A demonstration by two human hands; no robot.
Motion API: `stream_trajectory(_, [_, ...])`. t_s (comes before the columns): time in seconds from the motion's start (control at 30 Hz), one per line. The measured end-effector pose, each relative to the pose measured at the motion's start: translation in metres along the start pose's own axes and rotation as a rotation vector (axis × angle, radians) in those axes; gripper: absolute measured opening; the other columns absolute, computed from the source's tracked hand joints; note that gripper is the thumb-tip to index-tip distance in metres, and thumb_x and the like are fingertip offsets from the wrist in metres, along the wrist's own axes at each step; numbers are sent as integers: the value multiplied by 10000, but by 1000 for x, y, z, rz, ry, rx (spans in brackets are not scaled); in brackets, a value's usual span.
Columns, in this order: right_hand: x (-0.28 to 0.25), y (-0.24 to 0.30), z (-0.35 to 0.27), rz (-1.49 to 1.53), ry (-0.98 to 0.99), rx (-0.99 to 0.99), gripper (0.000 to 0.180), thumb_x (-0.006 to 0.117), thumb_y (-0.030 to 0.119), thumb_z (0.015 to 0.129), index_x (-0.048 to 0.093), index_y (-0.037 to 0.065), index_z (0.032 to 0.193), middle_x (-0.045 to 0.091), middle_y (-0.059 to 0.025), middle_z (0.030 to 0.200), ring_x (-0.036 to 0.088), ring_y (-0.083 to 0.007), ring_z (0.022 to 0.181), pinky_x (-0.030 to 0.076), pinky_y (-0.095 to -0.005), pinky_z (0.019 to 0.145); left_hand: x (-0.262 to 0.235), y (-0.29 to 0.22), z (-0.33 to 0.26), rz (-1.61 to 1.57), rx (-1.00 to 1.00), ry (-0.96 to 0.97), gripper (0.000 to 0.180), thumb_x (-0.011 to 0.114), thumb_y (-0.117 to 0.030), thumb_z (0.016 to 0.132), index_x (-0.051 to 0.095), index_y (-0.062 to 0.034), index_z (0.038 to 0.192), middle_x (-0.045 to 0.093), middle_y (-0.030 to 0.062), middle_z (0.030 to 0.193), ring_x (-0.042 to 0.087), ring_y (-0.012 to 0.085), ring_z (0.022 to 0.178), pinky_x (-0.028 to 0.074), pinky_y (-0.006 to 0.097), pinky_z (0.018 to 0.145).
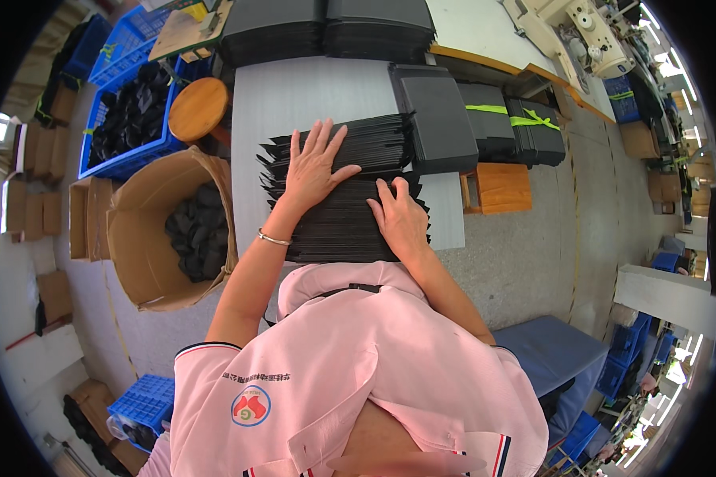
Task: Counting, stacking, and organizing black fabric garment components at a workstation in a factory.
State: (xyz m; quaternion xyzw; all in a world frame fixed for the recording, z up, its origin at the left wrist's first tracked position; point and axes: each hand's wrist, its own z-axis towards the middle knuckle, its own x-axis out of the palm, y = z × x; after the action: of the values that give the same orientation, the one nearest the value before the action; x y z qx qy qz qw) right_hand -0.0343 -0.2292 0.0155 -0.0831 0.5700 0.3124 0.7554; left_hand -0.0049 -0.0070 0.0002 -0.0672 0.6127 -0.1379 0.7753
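A thick row of thin black sheets stands on edge across the near part of a pale table, fanned unevenly at its left side. My left hand lies on top of the row with its fingers stretched out and the thumb pointing right. Lower and to the right, my right hand rests on the same sheets, fingers bent and slightly apart. Its fingertips touch the sheets' upper edges; whether it pinches any of them I cannot tell. Just beyond it lies a neat flat stack of black sheets.
More black stacks stand at the table's far edge. Bundles tied with yellow-green strips sit at the right, near a wooden stool. Left are a cardboard box of black pieces, a round stool and a blue crate.
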Motion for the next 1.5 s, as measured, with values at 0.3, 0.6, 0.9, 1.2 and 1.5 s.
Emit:
stream_trajectory(0.3, [-3, -1, 3, 42, 55, 21, 368, 757, 249, 916, 606, 45, 1182, 528, -196, 1477, 713, -232, 670, 580, -318, 562, -1, -2, -3, -6, 8, -13, 831, 550, -683, 929, 422, -166, 1567, 382, 135, 1622, 308, 312, 1526, 126, 568, 1250])
stream_trajectory(0.6, [-2, 0, 1, 12, 13, -29, 426, 751, 270, 921, 574, 37, 1232, 621, -133, 1208, 712, -221, 667, 567, -325, 533, 4, 0, -5, -9, 8, -32, 763, 533, -639, 965, 438, -167, 1557, 394, 134, 1614, 325, 309, 1518, 142, 574, 1245])
stream_trajectory(0.9, [-2, 6, 17, -29, 115, 81, 739, 720, 406, 929, 439, 0, 1480, 552, -105, 1034, 677, -229, 618, 550, -332, 487, 2, -2, -5, -1, 11, -31, 741, 539, -621, 972, 434, -181, 1560, 395, 125, 1615, 325, 308, 1518, 148, 576, 1244])
stream_trajectory(1.2, [4, 4, 15, -89, 100, 51, 685, 722, 419, 922, 508, -4, 1417, 543, -98, 1016, 657, -203, 585, 543, -312, 479, 6, 1, -4, -18, 5, -42, 695, 510, -585, 1004, 427, -180, 1563, 385, 128, 1621, 322, 305, 1519, 135, 563, 1249])
stream_trajectory(1.5, [-3, 2, 28, -49, 35, 4, 320, 743, 314, 912, 614, 36, 1004, 563, -112, 1059, 666, -228, 713, 551, -330, 585, 1, 1, -1, -21, -10, -18, 715, 542, -587, 985, 424, -185, 1564, 378, 132, 1624, 314, 310, 1522, 134, 566, 1248])
